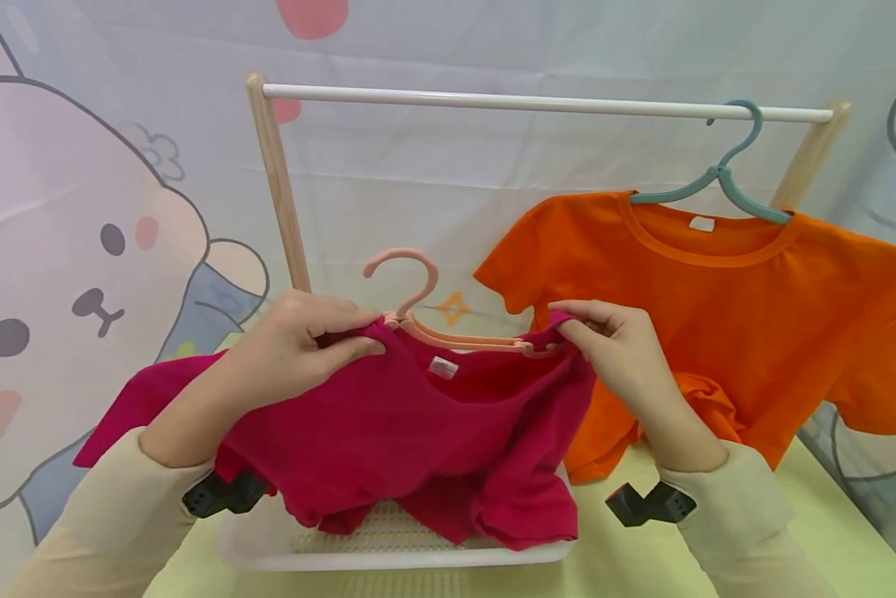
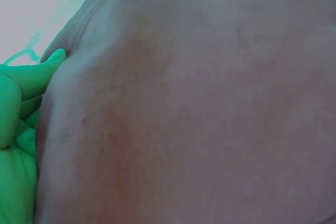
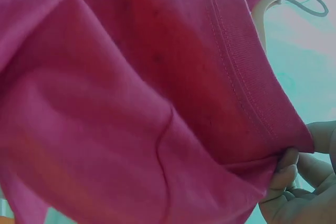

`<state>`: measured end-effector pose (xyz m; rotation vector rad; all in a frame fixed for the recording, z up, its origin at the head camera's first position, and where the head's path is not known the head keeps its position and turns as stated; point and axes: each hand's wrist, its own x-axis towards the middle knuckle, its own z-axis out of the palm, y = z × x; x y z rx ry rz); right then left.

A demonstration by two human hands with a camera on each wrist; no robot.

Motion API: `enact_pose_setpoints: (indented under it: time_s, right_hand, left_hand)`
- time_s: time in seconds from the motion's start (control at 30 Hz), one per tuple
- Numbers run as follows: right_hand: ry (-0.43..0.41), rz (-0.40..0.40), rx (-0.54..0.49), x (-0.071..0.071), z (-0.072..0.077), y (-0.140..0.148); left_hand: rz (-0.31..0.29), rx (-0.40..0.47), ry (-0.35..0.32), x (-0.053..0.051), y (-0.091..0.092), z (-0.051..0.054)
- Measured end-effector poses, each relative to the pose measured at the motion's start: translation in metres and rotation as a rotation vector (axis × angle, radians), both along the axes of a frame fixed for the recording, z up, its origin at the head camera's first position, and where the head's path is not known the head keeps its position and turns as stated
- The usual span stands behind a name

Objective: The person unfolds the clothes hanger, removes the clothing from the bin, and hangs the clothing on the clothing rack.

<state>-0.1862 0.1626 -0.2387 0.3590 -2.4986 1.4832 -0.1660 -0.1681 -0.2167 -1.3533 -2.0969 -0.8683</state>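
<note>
A magenta T-shirt (image 1: pixel 418 423) is held up by both hands in the head view. My left hand (image 1: pixel 298 345) pinches its collar on the left, beside the neck of a peach-pink hanger (image 1: pixel 418 286). With thumb and fingers, my right hand (image 1: pixel 615 345) pinches the shoulder edge at the collar's right side. One hanger arm runs along inside the neckline; the left part is hidden by hand and cloth. In the left wrist view, cloth (image 2: pixel 184 108) fills most of the picture in off colours. The right wrist view shows the collar (image 3: pixel 247 77) stretched toward the pinching fingers (image 3: pixel 286 171).
Behind stands a rack with a white rail (image 1: pixel 492 100) and wooden posts (image 1: pixel 279 183). An orange T-shirt (image 1: pixel 724 324) hangs there on a blue-green hanger (image 1: pixel 731 178). A white basket (image 1: pixel 403 561) sits under the magenta shirt on a pale yellow table (image 1: pixel 612 556).
</note>
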Motion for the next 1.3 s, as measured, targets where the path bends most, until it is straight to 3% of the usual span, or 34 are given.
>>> enact_pose_setpoints:
  time_s: [0.13,0.3,0.5,0.63,0.97,1.17,1.3]
  right_hand:
    - [0.03,0.027,-0.022,-0.001,0.01,-0.003]
    - [0.056,0.036,0.028,-0.002,0.026,-0.007]
    - [0.047,0.097,0.074,-0.003,0.036,-0.014]
    - [0.057,0.13,0.084,-0.004,0.035,-0.018]
    - [0.113,0.102,0.114,-0.008,0.027,-0.022]
    - [0.167,0.098,0.174,-0.009,0.021,-0.023]
    - [0.224,0.143,0.24,-0.009,0.018,-0.022]
  left_hand:
    - [0.008,0.014,0.011,-0.003,0.005,0.008]
    - [0.041,0.019,-0.013,-0.003,0.01,0.016]
    - [0.038,0.02,-0.059,-0.005,0.019,0.017]
    - [0.035,0.02,-0.079,-0.008,0.025,0.015]
    - [0.092,0.027,-0.133,-0.011,0.035,0.008]
    - [0.081,0.018,-0.144,-0.012,0.04,0.005]
    - [0.075,0.018,-0.157,-0.012,0.039,0.004]
